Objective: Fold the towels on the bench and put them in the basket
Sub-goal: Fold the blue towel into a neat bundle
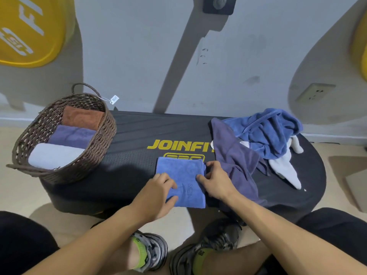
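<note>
A folded blue towel (183, 175) lies on the black bench (135, 147) near its front edge. My left hand (158, 195) grips the towel's left side, thumb under the near corner and fingers on top. My right hand (216, 181) pinches its right edge. A brown wicker basket (95, 155) stands on the bench's left end and holds three folded towels: orange (83, 117), purple (73, 135) and white (53, 155). To the right lie unfolded towels: a purple one (234, 157), a blue one (268, 132) and a white one (286, 169).
The bench stands against a grey wall (139, 56). A wall socket (314, 92) is at the right. Yellow round plates hang at the upper left (29, 30) and the right edge. My knees and shoes (151, 253) are just below the bench's front edge.
</note>
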`<state>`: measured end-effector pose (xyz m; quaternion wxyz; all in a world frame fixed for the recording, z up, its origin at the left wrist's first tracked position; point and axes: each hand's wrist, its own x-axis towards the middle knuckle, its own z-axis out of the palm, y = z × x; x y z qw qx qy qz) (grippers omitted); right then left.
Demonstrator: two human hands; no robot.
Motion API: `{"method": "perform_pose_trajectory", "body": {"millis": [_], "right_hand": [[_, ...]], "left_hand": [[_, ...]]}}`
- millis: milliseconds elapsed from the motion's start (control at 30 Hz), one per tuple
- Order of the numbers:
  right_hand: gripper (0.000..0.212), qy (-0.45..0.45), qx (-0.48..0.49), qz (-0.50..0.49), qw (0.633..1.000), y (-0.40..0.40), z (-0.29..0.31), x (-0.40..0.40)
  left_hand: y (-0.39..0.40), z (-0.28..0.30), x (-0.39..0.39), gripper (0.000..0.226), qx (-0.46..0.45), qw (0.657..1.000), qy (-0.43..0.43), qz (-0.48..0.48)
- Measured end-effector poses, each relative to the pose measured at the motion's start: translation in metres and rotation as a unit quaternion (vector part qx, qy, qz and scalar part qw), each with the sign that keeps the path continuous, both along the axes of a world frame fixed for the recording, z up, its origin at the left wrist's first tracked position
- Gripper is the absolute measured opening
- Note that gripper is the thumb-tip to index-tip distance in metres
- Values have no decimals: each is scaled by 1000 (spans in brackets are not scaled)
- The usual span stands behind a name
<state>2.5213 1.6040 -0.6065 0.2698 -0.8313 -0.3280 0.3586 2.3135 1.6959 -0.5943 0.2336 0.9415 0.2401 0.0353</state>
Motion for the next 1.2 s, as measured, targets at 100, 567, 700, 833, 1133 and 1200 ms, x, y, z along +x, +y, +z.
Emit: {"method": "perform_pose_trajectory", "body": {"millis": [100,567,700,833,1133,1200], "right_hand": [[45,-29,-25,9,999,-2,6,2],[68,-141,80,376,912,-26,2,-16],[31,-71,136,237,959,-26,11,-10],[30,-40,95,133,986,-22,15,-1],[28,39,115,-69,990,-16,5,-10],[26,12,91,-61,994,-15,2,-10]], "left_hand": [[-3,-8,-6,60,29,994,82,-63],[15,-10,-17,24,55,998,16,-12],[22,-2,-12,25,-31,997,7,65],[22,-4,-8,27,-128,981,-17,142],[25,-21,0,29,-242,919,-115,290],[19,-25,7,37,-224,922,-83,306]]}}
